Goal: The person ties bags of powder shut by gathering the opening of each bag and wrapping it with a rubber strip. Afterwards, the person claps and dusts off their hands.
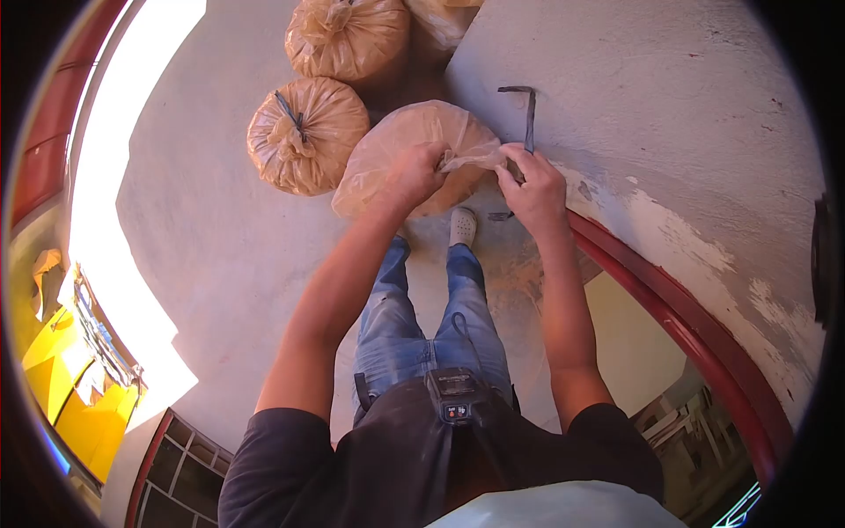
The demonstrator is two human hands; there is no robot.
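Before me on the floor stands a big clear plastic bag (pixel 427 123) with tan contents showing through. My left hand (pixel 422 174) is closed on the plastic at its mouth. On the other side, my right hand (pixel 534 187) pinches the stretched edge of the same bag. A dark bent strip (pixel 531 116) reaches up from the right fingers; whether they grip it or it lies behind them, I cannot tell. Left of this bag sits a filled bag (pixel 308 136), its gathered top tied with a dark strip.
Another closed bag (pixel 346 40) and part of a further bag (pixel 444 19) stand beyond. A peeling wall (pixel 651 114) rises on the right, with a red frame (pixel 651 295) below it. A small dark piece (pixel 501 216) lies near my shoe (pixel 463 227). Yellow objects (pixel 88 422) are at far left.
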